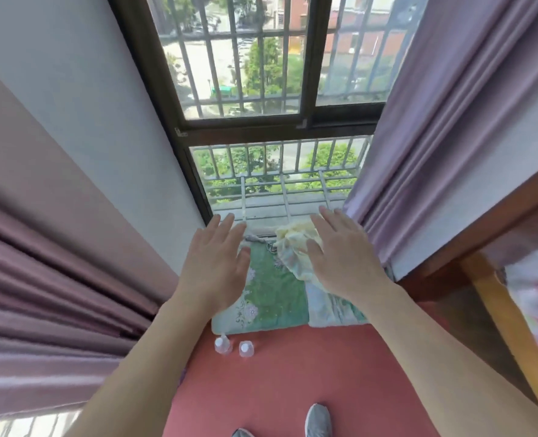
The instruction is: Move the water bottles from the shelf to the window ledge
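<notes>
On red surface (pixel 324 357), just beside green floral mat's (pixel 274 294) near edge: two water bottles (pixel 223 343) (pixel 246 348) upright, side by side, apart from both hands. Left hand (pixel 217 272), right hand (pixel 343 260) outstretched over mat, fingers straight, spread, holding nothing. Right hand over yellow cloth (pixel 293 241); contact unclear.

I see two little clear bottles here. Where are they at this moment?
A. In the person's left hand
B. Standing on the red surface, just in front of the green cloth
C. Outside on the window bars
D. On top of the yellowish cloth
B: the bottles stand upright on the red surface, just short of the near edge of the green cloth.
</notes>
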{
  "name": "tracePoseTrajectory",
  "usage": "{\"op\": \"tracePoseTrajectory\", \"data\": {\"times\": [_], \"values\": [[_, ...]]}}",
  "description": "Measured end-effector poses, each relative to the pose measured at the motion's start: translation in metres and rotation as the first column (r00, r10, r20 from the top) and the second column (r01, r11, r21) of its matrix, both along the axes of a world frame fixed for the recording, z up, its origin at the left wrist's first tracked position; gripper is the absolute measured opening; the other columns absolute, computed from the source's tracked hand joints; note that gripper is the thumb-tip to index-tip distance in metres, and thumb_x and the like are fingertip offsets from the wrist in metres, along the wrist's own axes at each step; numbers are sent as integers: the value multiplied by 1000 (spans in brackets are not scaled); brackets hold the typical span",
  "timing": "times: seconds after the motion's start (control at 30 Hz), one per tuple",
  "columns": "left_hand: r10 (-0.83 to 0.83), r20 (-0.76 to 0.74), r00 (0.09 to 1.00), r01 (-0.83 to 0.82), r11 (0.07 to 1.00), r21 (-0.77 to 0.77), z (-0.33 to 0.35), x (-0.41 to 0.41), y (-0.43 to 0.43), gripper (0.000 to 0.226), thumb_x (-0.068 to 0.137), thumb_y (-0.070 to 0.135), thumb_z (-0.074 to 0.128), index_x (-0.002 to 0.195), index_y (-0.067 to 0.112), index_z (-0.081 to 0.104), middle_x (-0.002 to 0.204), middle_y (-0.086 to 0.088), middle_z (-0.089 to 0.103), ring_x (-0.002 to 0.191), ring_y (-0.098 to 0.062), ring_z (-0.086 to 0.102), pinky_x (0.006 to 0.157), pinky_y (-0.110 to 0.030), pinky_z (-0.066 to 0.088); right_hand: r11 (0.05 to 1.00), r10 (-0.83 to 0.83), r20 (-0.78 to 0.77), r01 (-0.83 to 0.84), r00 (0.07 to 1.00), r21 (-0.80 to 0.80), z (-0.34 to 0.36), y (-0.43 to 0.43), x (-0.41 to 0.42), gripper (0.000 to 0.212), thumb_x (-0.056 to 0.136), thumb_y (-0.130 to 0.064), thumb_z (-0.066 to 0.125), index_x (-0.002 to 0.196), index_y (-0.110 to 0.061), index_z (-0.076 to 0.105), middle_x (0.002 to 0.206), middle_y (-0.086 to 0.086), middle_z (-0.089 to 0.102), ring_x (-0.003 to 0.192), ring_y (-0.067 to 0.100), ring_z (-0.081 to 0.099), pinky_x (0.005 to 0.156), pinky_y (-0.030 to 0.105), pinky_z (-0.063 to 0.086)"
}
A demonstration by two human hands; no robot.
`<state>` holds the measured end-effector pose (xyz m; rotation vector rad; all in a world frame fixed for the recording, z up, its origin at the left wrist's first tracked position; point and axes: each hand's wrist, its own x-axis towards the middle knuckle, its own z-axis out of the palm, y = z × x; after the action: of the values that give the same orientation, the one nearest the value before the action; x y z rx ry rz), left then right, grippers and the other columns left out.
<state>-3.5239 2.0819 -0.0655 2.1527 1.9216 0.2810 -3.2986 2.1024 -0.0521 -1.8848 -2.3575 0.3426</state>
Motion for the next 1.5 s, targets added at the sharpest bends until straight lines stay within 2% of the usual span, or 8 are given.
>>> {"op": "tracePoseTrajectory", "data": {"times": [0.07, 0.3, 0.43, 0.63, 0.77, 1.03, 1.3, 1.5], "values": [[9, -4, 1000, -9, 1000, -1, 6, 11, 1, 54, 104, 35, 34, 156, 20, 25, 165, -2, 16, 153, -22, 5, 123, -42, 9, 1000, -26, -12, 25, 1000, -5, 8, -1, 14, 54, 104, -36, 34, 154, -15, 30, 163, 3, 24, 151, 25, 18, 122, 47, 19], [59, 133, 989, -58, 998, -13, 20, 53, 2, 52, 104, 28, 38, 155, 20, 29, 164, -2, 20, 153, -22, 7, 123, -44, 11, 991, -136, -72, 134, 988, -22, 22, -4, 57, 55, 103, -38, 35, 153, -17, 30, 161, -1, 29, 150, 21, 22, 119, 48, 23], [20, 110, 994, -19, 1000, -7, 23, 76, 1, 51, 105, 32, 32, 155, 21, 28, 165, -1, 19, 153, -22, 5, 123, -45, 11, 987, -158, -60, 156, 986, -26, 33, -9, 77, 57, 103, -39, 32, 155, -18, 24, 164, -3, 20, 152, 19, 14, 121, 48, 17], [22, 108, 994, -20, 1000, -16, 32, 99, 10, 53, 106, 36, 27, 157, 23, 21, 166, 1, 11, 153, -19, 1, 124, -44, 7, 983, -182, -59, 183, 982, 18, 43, -11, 106, 57, 102, -41, 32, 154, -19, 27, 163, -3, 24, 150, 18, 18, 120, 48, 20], [-48, 105, 993, 45, 998, 39, 42, 110, 16, 54, 106, 36, 29, 158, 23, 19, 166, 0, 11, 153, -18, 1, 124, -44, 6, 981, -193, -51, 194, 980, 7, 50, -14, 116, 58, 103, -39, 31, 156, -18, 22, 165, -2, 17, 152, 17, 11, 121, 44, 14], [-170, 99, 980, 166, 985, 50, 53, 96, 31, 56, 106, 38, 29, 158, 23, 16, 167, 0, 9, 154, -20, 0, 124, -42, 4, 945, -318, -32, 319, 948, 69, 69, -30, 101, 53, 104, -36, 31, 153, -16, 28, 162, -1, 26, 149, 20, 19, 121, 45, 15], [-365, 59, 929, 361, 930, 74, 63, 80, 36, 58, 105, 40, 32, 158, 22, 16, 166, -1, 10, 154, -22, 3, 124, -44, 7, 866, -491, -38, 493, 870, 81, 72, -73, 75, 58, 104, -39, 31, 156, -16, 25, 164, 0, 22, 152, 19, 15, 122, 44, 12], [-496, 39, 868, 493, 868, 56, 62, 94, 19, 59, 105, 41, 32, 158, 24, 16, 166, -1, 12, 153, -23, 5, 124, -46, 8, 782, -618, -31, 618, 785, 79, 70, -133, 78, 57, 104, -38, 32, 155, -14, 26, 163, 2, 24, 151, 22, 17, 122, 47, 17]]}}
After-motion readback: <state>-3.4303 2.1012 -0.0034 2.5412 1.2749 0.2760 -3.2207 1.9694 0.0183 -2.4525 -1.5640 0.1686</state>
